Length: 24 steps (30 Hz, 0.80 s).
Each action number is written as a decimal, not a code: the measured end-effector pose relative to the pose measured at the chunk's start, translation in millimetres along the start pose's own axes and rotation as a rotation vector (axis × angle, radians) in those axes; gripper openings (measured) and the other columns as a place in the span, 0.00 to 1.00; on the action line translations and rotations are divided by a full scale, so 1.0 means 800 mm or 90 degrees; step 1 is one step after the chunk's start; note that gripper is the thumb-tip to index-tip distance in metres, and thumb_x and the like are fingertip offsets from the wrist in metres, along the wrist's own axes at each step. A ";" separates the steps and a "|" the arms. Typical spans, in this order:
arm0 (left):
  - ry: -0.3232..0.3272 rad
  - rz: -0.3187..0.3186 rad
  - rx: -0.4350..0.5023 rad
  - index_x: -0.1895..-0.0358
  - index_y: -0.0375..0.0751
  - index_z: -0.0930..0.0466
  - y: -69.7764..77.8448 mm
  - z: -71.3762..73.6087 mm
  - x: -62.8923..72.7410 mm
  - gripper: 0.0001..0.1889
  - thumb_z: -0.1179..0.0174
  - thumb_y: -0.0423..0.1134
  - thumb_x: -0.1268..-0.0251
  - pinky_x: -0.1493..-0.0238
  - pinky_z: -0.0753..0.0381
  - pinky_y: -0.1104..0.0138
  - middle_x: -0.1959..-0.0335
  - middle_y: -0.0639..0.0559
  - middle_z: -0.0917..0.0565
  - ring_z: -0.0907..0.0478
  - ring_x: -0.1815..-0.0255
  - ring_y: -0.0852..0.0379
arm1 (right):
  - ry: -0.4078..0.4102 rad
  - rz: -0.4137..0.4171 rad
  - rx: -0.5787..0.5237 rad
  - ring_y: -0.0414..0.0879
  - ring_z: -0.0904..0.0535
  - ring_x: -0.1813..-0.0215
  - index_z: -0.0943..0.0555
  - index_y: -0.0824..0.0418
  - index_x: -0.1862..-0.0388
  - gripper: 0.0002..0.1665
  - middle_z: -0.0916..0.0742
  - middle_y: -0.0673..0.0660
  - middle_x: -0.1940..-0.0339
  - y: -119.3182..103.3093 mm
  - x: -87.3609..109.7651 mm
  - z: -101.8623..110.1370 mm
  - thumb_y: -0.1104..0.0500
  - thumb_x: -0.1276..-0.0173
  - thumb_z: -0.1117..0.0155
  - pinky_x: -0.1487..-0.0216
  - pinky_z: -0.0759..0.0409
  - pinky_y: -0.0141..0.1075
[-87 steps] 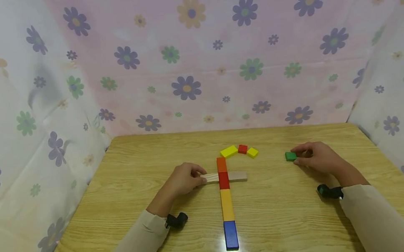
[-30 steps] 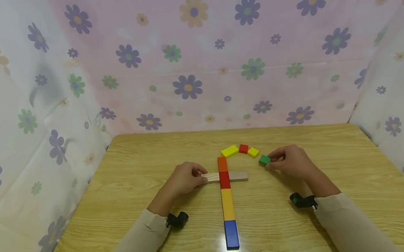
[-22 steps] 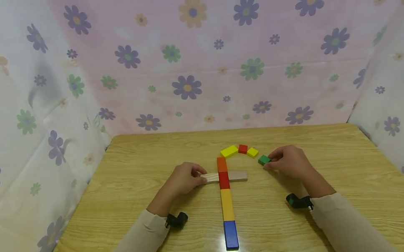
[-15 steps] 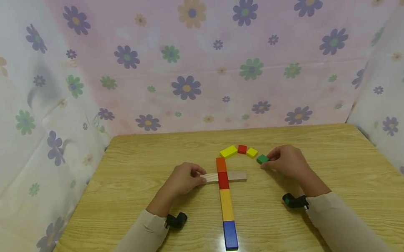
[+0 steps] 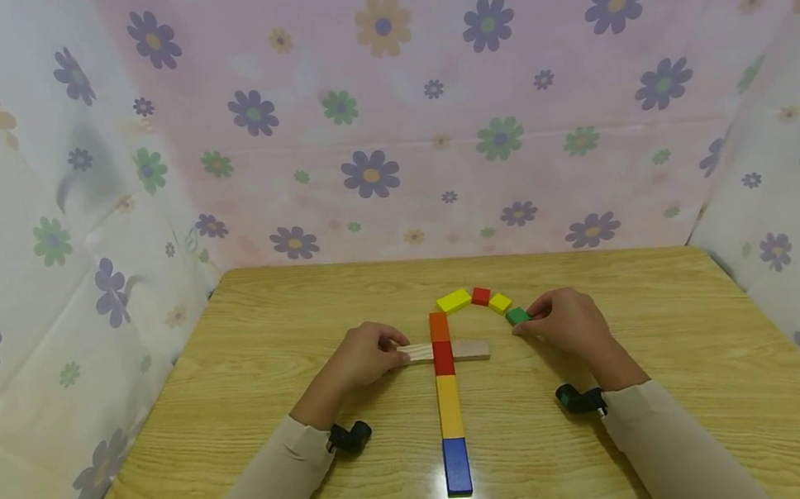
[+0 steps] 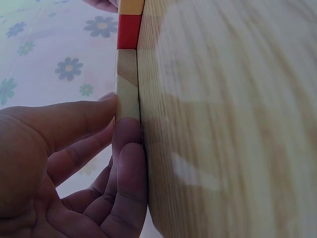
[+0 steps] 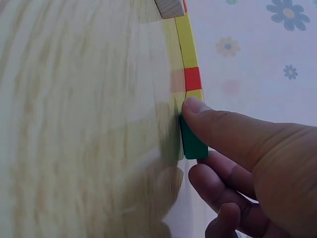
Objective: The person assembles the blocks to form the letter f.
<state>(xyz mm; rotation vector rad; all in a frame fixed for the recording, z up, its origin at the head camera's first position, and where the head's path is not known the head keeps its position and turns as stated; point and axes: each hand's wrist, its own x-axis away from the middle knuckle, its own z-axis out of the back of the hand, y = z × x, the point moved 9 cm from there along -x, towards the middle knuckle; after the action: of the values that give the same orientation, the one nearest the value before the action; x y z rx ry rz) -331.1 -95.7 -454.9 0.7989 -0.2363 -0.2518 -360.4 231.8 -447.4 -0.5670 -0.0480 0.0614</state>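
My left hand (image 5: 366, 355) holds the outer end of a plain wooden block (image 5: 417, 352) between thumb and fingers. This block lies flat against the left side of a red block (image 5: 443, 358). On the other side of that red block is another plain block (image 5: 471, 350). With thumb and fingertips, my right hand (image 5: 572, 318) pinches a small green block (image 5: 517, 316) on the table. The green one is right by a small yellow block (image 5: 500, 304); in the right wrist view the thumb (image 7: 210, 116) hides where they meet.
A straight column holds the red block, with an orange block (image 5: 439, 327) above, then an amber block (image 5: 449, 406) and a blue block (image 5: 456, 465) below. A yellow block (image 5: 455, 301) and a small red block (image 5: 481, 296) curve right from its top. Flowered cloth (image 5: 428, 113) surrounds the wooden table (image 5: 288, 313).
My right hand has slid the green block leftward across the table, from well apart to beside the small yellow block. My left hand has stayed on the plain block.
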 end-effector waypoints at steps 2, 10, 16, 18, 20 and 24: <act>0.000 0.000 0.002 0.52 0.47 0.11 0.000 0.000 0.000 0.09 0.29 0.40 0.33 0.69 0.26 0.66 0.69 0.53 0.18 0.26 0.71 0.56 | 0.001 -0.001 0.002 0.51 0.16 0.57 0.11 0.56 0.56 0.26 0.10 0.55 0.57 0.000 0.000 0.000 0.37 0.40 0.22 0.57 0.18 0.46; -0.003 0.000 0.001 0.52 0.46 0.11 0.002 0.000 0.001 0.09 0.29 0.40 0.33 0.69 0.26 0.66 0.69 0.53 0.19 0.26 0.70 0.56 | -0.010 0.000 0.001 0.51 0.17 0.57 0.12 0.55 0.55 0.28 0.10 0.55 0.56 0.001 0.000 -0.002 0.35 0.42 0.21 0.57 0.18 0.46; -0.001 0.001 -0.004 0.51 0.47 0.11 0.002 0.000 0.001 0.10 0.29 0.40 0.33 0.68 0.25 0.66 0.68 0.53 0.19 0.26 0.70 0.56 | -0.060 0.040 -0.061 0.49 0.19 0.56 0.16 0.57 0.42 0.31 0.13 0.54 0.56 0.005 -0.007 -0.011 0.42 0.39 0.21 0.56 0.19 0.41; 0.000 0.000 -0.006 0.51 0.47 0.11 0.001 0.000 0.001 0.10 0.29 0.40 0.33 0.68 0.25 0.66 0.68 0.53 0.19 0.26 0.70 0.56 | -0.074 0.050 -0.082 0.49 0.19 0.56 0.17 0.58 0.38 0.31 0.14 0.55 0.55 0.006 -0.010 -0.013 0.47 0.36 0.22 0.57 0.20 0.40; 0.000 0.000 -0.006 0.51 0.47 0.11 0.002 0.000 0.001 0.10 0.29 0.40 0.33 0.69 0.25 0.66 0.68 0.53 0.19 0.26 0.70 0.56 | -0.085 0.057 -0.093 0.49 0.19 0.55 0.19 0.58 0.35 0.31 0.14 0.56 0.55 0.007 -0.011 -0.014 0.50 0.35 0.23 0.57 0.20 0.40; 0.001 0.000 -0.003 0.51 0.47 0.11 0.002 0.000 0.001 0.10 0.29 0.40 0.33 0.69 0.25 0.67 0.68 0.53 0.18 0.26 0.70 0.56 | -0.092 0.065 -0.097 0.49 0.19 0.55 0.19 0.57 0.34 0.29 0.14 0.57 0.53 0.010 -0.014 -0.015 0.53 0.33 0.25 0.57 0.20 0.39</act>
<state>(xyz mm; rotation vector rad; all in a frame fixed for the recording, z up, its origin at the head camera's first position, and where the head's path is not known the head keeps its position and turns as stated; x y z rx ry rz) -330.2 -95.3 -453.7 0.7943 -0.2345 -0.2516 -371.0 231.0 -462.1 -0.7172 -0.1659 0.1999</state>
